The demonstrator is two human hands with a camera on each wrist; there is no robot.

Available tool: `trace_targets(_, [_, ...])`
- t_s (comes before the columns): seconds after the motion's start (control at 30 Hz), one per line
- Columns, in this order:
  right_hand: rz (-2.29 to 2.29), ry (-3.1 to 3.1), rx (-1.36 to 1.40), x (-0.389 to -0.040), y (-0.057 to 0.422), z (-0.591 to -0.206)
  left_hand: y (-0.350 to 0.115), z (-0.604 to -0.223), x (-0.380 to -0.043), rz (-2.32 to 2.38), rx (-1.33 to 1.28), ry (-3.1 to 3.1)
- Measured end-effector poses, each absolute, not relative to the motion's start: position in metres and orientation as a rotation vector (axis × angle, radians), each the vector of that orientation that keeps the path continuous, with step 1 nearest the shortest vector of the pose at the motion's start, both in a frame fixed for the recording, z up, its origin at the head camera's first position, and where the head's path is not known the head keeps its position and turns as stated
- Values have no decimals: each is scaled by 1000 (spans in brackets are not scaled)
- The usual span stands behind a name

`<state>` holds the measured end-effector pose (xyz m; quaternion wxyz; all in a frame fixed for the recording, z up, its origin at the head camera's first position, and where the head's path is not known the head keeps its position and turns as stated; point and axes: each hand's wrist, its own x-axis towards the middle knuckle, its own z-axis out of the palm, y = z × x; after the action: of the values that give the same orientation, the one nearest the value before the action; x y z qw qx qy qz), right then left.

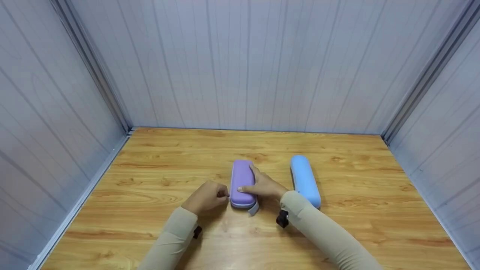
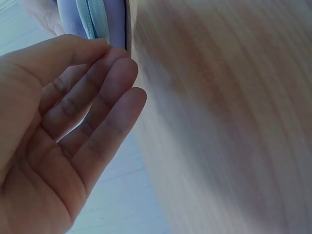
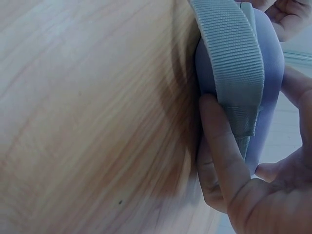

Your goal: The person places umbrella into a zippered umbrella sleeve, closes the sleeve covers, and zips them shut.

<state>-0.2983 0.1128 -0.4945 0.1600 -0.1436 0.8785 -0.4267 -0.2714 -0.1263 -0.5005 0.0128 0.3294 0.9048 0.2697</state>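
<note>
A purple zippered pencil case (image 1: 242,180) lies on the table, its grey zipper band (image 2: 91,19) running along the side. My right hand (image 1: 262,185) grips it from the right, thumb on top and fingers along the far side and lower edge. A grey webbing strap (image 3: 234,63) loops from the near end, beside those fingers. At the near left corner, my left hand (image 1: 210,197) pinches with thumb and forefinger at the zipper; the zipper pull is mostly hidden between the fingertips. The other left fingers are loosely bent.
A light blue case (image 1: 305,182) lies to the right, just beyond the right forearm. The wooden table (image 1: 168,157) is bounded by pale panel walls (image 1: 225,67) at the back and both sides. Both wrists carry small black devices (image 1: 282,218).
</note>
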Motion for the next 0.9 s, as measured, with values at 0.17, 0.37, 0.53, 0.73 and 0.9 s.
trace_targets(0.17, [-1212, 2507, -411, -298, 113, -495, -126, -500, -268, 849, 1034, 2814])
trace_targets(0.37, [-1208, 2503, -405, -299, 113, -496, -126, -502, -266, 851, 1040, 2820])
trace_targets(0.53, [-1211, 2505, -409, -299, 113, -496, -125, -501, -264, 828, 1025, 2832])
trace_targets(0.73, [-1216, 2509, -397, -299, 112, -496, -126, -499, -261, 841, 1023, 2806])
trace_targets(0.9, [-1206, 2526, -390, -298, 112, -496, -127, -498, -259, 873, 1041, 2781])
